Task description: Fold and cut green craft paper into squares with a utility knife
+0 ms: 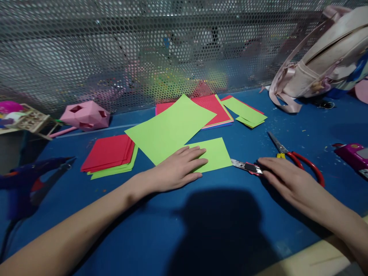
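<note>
Lying flat and palm down, the left hand (178,168) has its fingers straight and together, spread open over the near left corner of a small green sheet (214,153); it pins the sheet to the blue surface (201,230) without gripping it. The right hand (284,180) also lies palm down and mostly open, its fingertips laid over the back end of a cutter (245,166); no closed grip shows. The cutter lies on the surface just right of the small sheet, its metal tip touching or almost touching the sheet's right corner. Red-handled scissors (296,159) lie closed just behind the right hand, blades pointing away. A large green sheet (171,128) lies behind the left hand, its near corner overlapping the small sheet. To the left sits a red stack (109,152) on green sheets. Farther back lie a mixed paper stack (214,109) and folded green pieces (247,113). A pink paper model (84,115) stands at the far left by the mesh wall (143,50), a glue gun (31,180) lies at the left edge, and a backpack (324,65) leans at the far right.
</note>
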Tool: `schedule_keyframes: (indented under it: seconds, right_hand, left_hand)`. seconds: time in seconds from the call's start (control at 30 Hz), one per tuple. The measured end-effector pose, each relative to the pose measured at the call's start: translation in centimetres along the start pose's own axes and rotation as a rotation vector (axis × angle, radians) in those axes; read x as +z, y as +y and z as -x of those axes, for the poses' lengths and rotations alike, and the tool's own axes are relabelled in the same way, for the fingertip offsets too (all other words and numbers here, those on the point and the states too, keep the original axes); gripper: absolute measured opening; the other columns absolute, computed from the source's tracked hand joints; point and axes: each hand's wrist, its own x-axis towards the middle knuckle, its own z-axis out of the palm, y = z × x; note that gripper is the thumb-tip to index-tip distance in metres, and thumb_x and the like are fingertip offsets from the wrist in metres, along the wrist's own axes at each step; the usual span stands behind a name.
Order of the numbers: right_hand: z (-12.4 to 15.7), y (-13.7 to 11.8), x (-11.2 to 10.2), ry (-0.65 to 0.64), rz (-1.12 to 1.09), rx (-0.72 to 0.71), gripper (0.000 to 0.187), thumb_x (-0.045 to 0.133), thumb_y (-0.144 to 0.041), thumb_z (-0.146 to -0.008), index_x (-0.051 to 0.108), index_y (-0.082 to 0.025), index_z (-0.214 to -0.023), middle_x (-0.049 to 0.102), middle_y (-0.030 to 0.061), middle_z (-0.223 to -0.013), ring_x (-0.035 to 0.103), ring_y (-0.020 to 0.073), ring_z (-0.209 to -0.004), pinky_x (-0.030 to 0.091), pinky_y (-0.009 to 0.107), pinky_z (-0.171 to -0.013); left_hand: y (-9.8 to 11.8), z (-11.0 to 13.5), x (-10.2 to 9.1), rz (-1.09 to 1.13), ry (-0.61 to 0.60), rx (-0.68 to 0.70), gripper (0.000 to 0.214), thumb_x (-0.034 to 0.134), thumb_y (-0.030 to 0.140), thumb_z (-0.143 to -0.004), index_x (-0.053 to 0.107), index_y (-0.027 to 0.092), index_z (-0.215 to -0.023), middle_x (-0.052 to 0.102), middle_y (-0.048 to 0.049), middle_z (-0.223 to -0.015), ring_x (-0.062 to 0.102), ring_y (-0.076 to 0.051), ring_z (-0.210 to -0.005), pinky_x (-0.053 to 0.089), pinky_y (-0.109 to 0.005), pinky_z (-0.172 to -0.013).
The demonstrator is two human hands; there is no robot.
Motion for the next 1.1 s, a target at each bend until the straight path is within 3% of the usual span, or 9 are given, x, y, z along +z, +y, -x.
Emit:
schedule_keyframes:
  seconds: [0.1, 0.23, 0.4, 0.53, 0.73, 0.8, 0.9, 1.0, 1.1]
  right_hand:
    - [0.0, 1.7, -0.4, 0.010, 0.102, 0.067, 0.038, 0.033, -0.032, -0.099, 0.063, -0.017, -0.116, 0.069, 0.0137, -0.114, 0.065, 0.0284, -0.104, 0.055, 0.045, -0.086]
    - [0.3, 5.0, -0.5, -0.042, 0.234, 0.133, 0.036, 0.039, -0.039, -0.096, 0.066, -0.018, -0.109, 0.066, 0.0144, -0.119, 0.063, 0.0332, -0.104, 0.055, 0.051, -0.084]
    - [0.7, 8.2, -0.5, -0.097, 0.137, 0.097, 0.033, 0.047, -0.032, -0.091, 0.066, -0.019, -0.114, 0.064, 0.0140, -0.125, 0.063, 0.0318, -0.110, 0.052, 0.052, -0.092]
    - [0.2, 9.2, -0.3, -0.065, 0.156, 0.078, 0.034, 0.043, -0.024, -0.090, 0.067, -0.016, -0.113, 0.064, 0.0164, -0.127, 0.063, 0.0334, -0.111, 0.052, 0.055, -0.093]
    - [-0.9, 6.7, -1.3, 0.049, 0.166, 0.063, 0.035, 0.038, -0.027, -0.096, 0.066, -0.014, -0.110, 0.065, 0.0205, -0.121, 0.061, 0.0353, -0.110, 0.049, 0.056, -0.093]
    - [-0.9, 4.9, -1.8, -0.078, 0.046, 0.044, 0.034, 0.043, -0.035, -0.097, 0.064, -0.015, -0.115, 0.067, 0.0165, -0.115, 0.062, 0.0298, -0.108, 0.050, 0.047, -0.094]
    - [-0.5, 2.6, -1.9, -0.204, 0.005, 0.013, 0.044, 0.054, -0.053, -0.090, 0.065, -0.020, -0.116, 0.067, 0.0116, -0.104, 0.065, 0.0275, -0.096, 0.053, 0.042, -0.082]
    - [-0.2, 1.4, -1.5, -0.256, -0.034, 0.015, 0.037, 0.050, -0.046, -0.095, 0.062, -0.021, -0.120, 0.065, 0.0096, -0.101, 0.065, 0.0232, -0.091, 0.052, 0.037, -0.078]
    - [-0.2, 0.9, -1.0, -0.223, -0.055, 0.022, 0.029, 0.045, -0.035, -0.097, 0.064, -0.020, -0.114, 0.064, 0.0083, -0.095, 0.064, 0.0210, -0.085, 0.051, 0.036, -0.075]
  left_hand:
    - [0.0, 0.0, 0.0, 0.007, 0.001, -0.002, 0.051, 0.030, 0.047, -0.102, 0.051, 0.017, -0.137, 0.042, -0.0148, -0.151, 0.036, -0.030, -0.141, 0.032, -0.052, -0.115]
    - [-0.1, 0.1, 0.2, -0.002, 0.002, -0.006, 0.050, 0.031, 0.047, -0.102, 0.052, 0.017, -0.136, 0.042, -0.0150, -0.151, 0.036, -0.030, -0.141, 0.032, -0.052, -0.115]
    - [-0.1, 0.1, 0.2, -0.006, 0.004, -0.009, 0.050, 0.033, 0.047, -0.102, 0.053, 0.017, -0.135, 0.042, -0.0147, -0.151, 0.037, -0.029, -0.141, 0.032, -0.051, -0.115]
    - [-0.1, 0.0, 0.1, -0.001, -0.003, -0.005, 0.050, 0.033, 0.048, -0.102, 0.053, 0.016, -0.135, 0.042, -0.0153, -0.151, 0.037, -0.030, -0.141, 0.032, -0.051, -0.115]
    - [-0.1, 0.0, 0.1, 0.023, 0.013, -0.011, 0.050, 0.034, 0.048, -0.101, 0.053, 0.017, -0.135, 0.043, -0.0145, -0.150, 0.038, -0.029, -0.141, 0.032, -0.050, -0.115]
    - [-0.1, 0.1, 0.2, 0.024, 0.017, -0.007, 0.050, 0.033, 0.048, -0.101, 0.053, 0.018, -0.135, 0.043, -0.0143, -0.150, 0.038, -0.029, -0.141, 0.032, -0.050, -0.115]
    - [-0.2, 0.0, 0.2, 0.018, 0.016, -0.003, 0.051, 0.032, 0.048, -0.102, 0.052, 0.017, -0.136, 0.042, -0.0145, -0.151, 0.037, -0.029, -0.141, 0.032, -0.051, -0.115]
    - [-0.1, 0.0, 0.1, 0.018, 0.002, -0.013, 0.051, 0.032, 0.048, -0.102, 0.052, 0.017, -0.136, 0.042, -0.0144, -0.151, 0.037, -0.030, -0.141, 0.032, -0.052, -0.115]
    - [0.0, 0.0, -0.2, 0.033, -0.016, -0.027, 0.050, 0.033, 0.049, -0.101, 0.053, 0.019, -0.136, 0.043, -0.0128, -0.151, 0.037, -0.029, -0.141, 0.032, -0.052, -0.115]
